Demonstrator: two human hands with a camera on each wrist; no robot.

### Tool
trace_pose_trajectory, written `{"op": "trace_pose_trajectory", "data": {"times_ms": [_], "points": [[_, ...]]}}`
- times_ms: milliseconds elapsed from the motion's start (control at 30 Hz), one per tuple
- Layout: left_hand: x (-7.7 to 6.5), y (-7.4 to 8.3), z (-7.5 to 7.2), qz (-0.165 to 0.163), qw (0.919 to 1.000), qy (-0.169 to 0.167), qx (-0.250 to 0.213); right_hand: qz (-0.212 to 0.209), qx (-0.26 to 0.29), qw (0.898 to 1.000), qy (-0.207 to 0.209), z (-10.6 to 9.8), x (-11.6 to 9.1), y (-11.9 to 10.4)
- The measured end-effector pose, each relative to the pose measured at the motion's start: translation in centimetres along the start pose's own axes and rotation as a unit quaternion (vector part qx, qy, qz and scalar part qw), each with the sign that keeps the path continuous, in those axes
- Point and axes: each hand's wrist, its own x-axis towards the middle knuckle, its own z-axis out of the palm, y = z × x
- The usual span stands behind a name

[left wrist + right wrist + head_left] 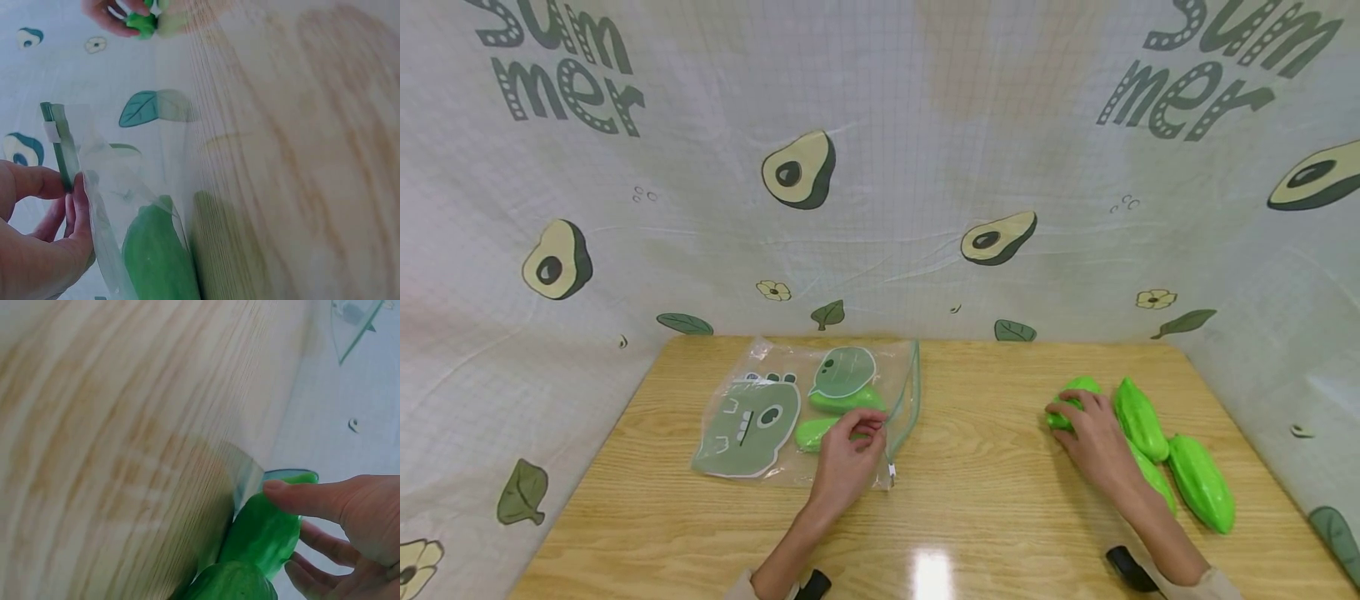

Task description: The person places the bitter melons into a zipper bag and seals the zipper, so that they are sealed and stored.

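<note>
On the left of the table lies a clear zip bag (pixel 745 450) printed with green cartoon monsters. Two bright green, elongated toy fruits (pixel 814 435) show inside it. With thumb and fingers my left hand (pixel 850 454) pinches the bag's edge at its open end, by the green zip strip (pixel 59 147). Over on the right, my right hand (pixel 1093 433) grips another green toy fruit (pixel 265 534), thumb on one side and fingers on the other. Three more green toy fruits (pixel 1202 483) lie around that wrist, one partly hidden under the forearm.
The wooden table (pixel 985 492) ends at a hanging cloth (pixel 895 250) printed with avocados and leaves, which rises at the back and both sides. A white slider (pixel 892 471) sits at the near end of the bag's zip.
</note>
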Motion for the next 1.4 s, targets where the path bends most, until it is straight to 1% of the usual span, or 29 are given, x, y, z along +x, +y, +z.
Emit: {"op": "trace_pose_trajectory", "data": {"times_ms": [167,300,633,833,933,1033,1267,1400], "points": [[0.0,0.1,0.0,-0.001,1.0000,-0.001,-0.003,0.000,-0.009,1.000,-0.007,-0.4,-0.1,0.0],[0.0,0.0,0.0,-0.002,1.0000,-0.003,-0.004,-0.001,-0.015,1.000,0.001,-0.7,0.0,-0.1],[0.1,0.1,0.0,-0.004,1.0000,-0.001,-0.003,-0.031,-0.015,0.998,0.061,-1.2,0.5,-0.2],[0.2,0.2,0.0,-0.008,1.0000,0.000,-0.004,-0.045,-0.002,0.994,0.101,-1.3,0.6,-0.3],[0.2,0.1,0.0,-0.008,1.0000,0.000,-0.002,-0.048,0.006,0.993,0.112,-1.3,0.6,-0.3],[0.2,0.1,0.0,-0.007,1.0000,-0.001,-0.003,-0.040,0.017,0.993,0.114,-1.5,0.7,-0.5],[0.3,0.1,0.0,-0.011,0.9999,-0.001,-0.005,-0.003,0.041,0.993,0.114,-1.6,1.1,-0.9],[0.3,0.1,0.0,-0.011,0.9999,-0.002,-0.007,0.011,0.069,0.991,0.116,-1.6,1.3,-1.0]]}}
